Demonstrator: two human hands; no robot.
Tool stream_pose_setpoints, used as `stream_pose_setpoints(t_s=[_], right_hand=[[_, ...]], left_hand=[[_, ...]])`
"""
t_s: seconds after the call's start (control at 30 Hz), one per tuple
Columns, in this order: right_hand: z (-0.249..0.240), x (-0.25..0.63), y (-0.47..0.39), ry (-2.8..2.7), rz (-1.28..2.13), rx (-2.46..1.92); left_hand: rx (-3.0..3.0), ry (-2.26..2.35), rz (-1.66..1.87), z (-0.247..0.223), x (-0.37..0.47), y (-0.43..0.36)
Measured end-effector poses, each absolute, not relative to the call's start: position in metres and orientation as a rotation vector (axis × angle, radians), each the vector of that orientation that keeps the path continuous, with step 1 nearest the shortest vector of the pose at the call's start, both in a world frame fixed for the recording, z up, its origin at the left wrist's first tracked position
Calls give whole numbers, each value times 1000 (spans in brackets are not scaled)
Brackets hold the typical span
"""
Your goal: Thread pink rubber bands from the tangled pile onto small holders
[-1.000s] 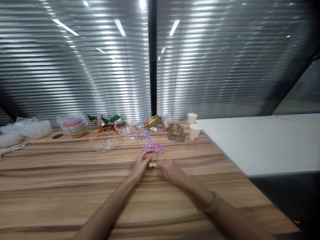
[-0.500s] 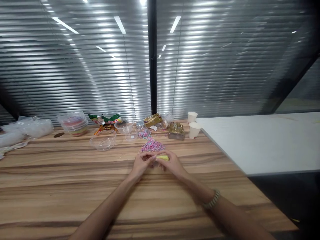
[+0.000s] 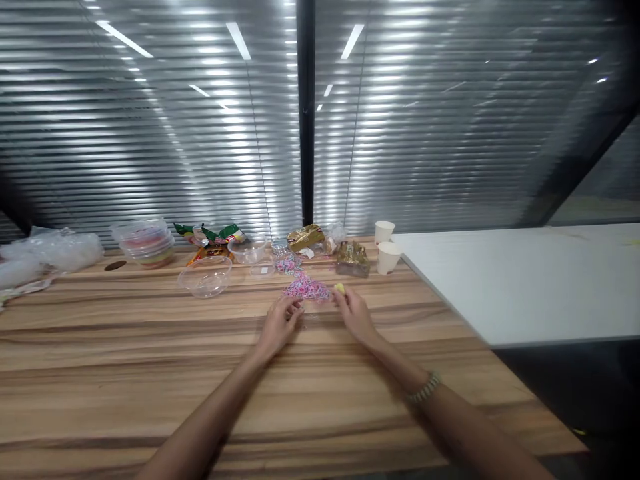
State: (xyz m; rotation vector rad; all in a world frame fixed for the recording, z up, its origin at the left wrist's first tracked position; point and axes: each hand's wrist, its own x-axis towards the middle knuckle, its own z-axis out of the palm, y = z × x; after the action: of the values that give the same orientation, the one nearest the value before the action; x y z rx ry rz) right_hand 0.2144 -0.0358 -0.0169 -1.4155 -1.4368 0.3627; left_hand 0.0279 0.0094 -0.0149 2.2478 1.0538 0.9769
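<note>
A loose pile of small pink, purple and pale blue loops, like rubber bands (image 3: 306, 288), lies on the wooden table. My left hand (image 3: 280, 324) is at the near left of the pile, its fingers loosely bent and the thumb apart from them. I see nothing held in it. To the right of the pile, my right hand (image 3: 356, 319) grips a small yellow object (image 3: 340, 288) between thumb and fingers. Only its end shows, so I cannot tell its kind. A few tiny pale bits lie on the wood between my hands, too small to name.
Beyond the pile are clear plastic bowls (image 3: 206, 279), a gold wrapper (image 3: 306, 237) and a gold-topped box (image 3: 353, 260). Two paper cups (image 3: 388, 259) stand at the right. Stacked tubs (image 3: 145, 245), snack bags (image 3: 213, 235) and plastic bags (image 3: 60, 250) are at the left.
My hands were together around the yellow object; now they are apart. The right hand has carried it right and away from me, beside the pile. The left has drawn back slightly left.
</note>
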Motion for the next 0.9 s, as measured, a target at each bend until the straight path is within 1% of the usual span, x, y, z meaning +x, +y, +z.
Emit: stream_pose_setpoints(t_s=[0.1,0.2,0.43,0.7,0.9], right_hand=[[-21,215,-35,-1564,228,-1433],[-25,212,-35,-1713,194,-1436],[-30,206,-41,-2128,223,-1357],[-29,203,-42,-2170,126,-1422],[-28,204,-43,-2050,136,-1541]], left_hand=[[2454,940,889,-20,33,4],[2539,930,851,-22,36,1],[2394,970,879,-24,34,6],[2306,965,879,-28,34,8],[2079,1142,1051,-22,31,26]])
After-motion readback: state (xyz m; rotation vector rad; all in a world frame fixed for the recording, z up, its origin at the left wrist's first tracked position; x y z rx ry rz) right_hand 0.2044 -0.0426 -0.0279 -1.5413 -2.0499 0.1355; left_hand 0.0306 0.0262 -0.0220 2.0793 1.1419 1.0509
